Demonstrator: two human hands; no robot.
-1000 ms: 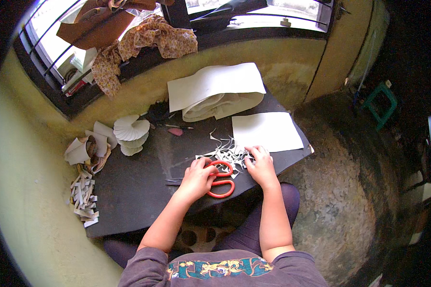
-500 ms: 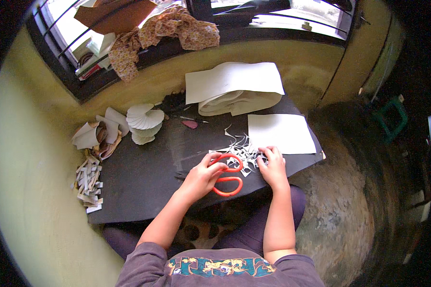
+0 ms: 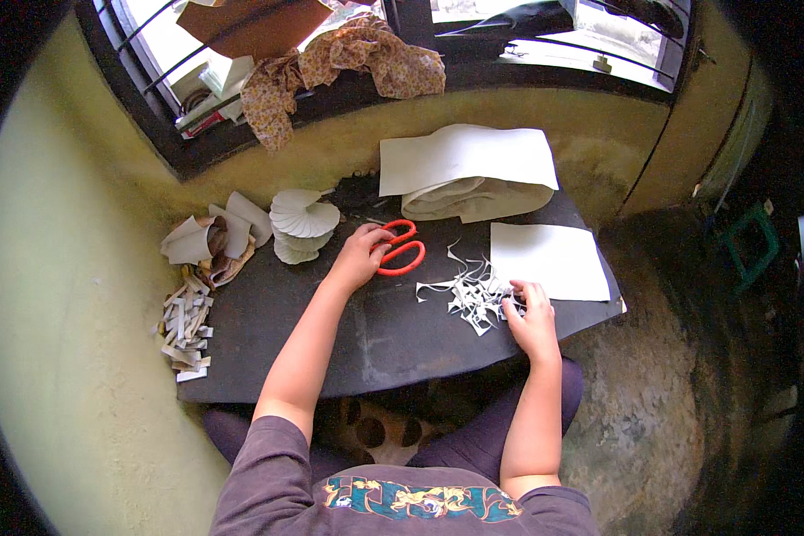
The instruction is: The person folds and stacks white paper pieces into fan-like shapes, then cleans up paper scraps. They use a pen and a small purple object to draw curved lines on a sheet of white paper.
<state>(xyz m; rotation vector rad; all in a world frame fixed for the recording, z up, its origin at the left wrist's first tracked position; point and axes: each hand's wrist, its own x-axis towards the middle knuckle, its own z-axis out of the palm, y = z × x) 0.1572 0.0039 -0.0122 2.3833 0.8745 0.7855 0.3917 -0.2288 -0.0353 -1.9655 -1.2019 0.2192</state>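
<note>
Now L hand [image 3: 359, 257] on scissors [image 3: 400, 249] — R hand [image 3: 531, 314] on scraps [image 3: 470, 292]

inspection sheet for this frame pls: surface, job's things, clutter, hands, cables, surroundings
Surface: dark low board, bare in the near middle.
Job's things: orange-handled scissors lying at the back; pile of white paper scraps; flat white sheet at the right.
Clutter: folded white paper stack against the wall; fanned paper piece; curled paper offcuts; cut strips at the board's left edge.
Hands: left hand on the scissors' handles; right hand touching the scrap pile, holding nothing that shows.
Cables: nothing seen.
Surroundings: yellow wall; barred window with patterned cloth on the sill; rough floor; green stool at right.
</note>
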